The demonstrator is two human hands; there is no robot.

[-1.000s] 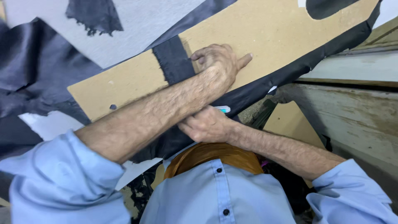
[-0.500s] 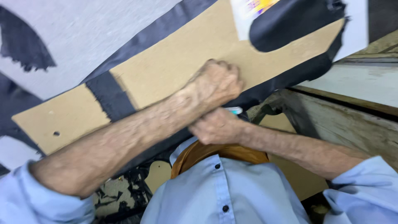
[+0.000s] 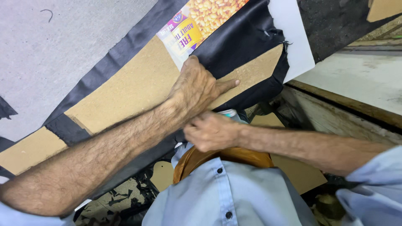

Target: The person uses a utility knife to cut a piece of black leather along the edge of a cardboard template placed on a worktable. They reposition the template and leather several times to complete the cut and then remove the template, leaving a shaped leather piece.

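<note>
I see a long tan board (image 3: 134, 90) lying flat, running diagonally from lower left to upper right. Black fabric (image 3: 238, 46) lies under it, folded up over its right end, its long edges and as a strip (image 3: 67, 129) near the left.

The person's bare left forearm reaches diagonally up from the lower left, sleeve pushed back near the elbow. The left hand (image 3: 197, 90) lies palm down, knuckles raised, one finger stretched flat toward the right. The right forearm comes in from the right edge; the right hand (image 3: 211, 132) is curled closed just beneath the left wrist, touching it.
</note>
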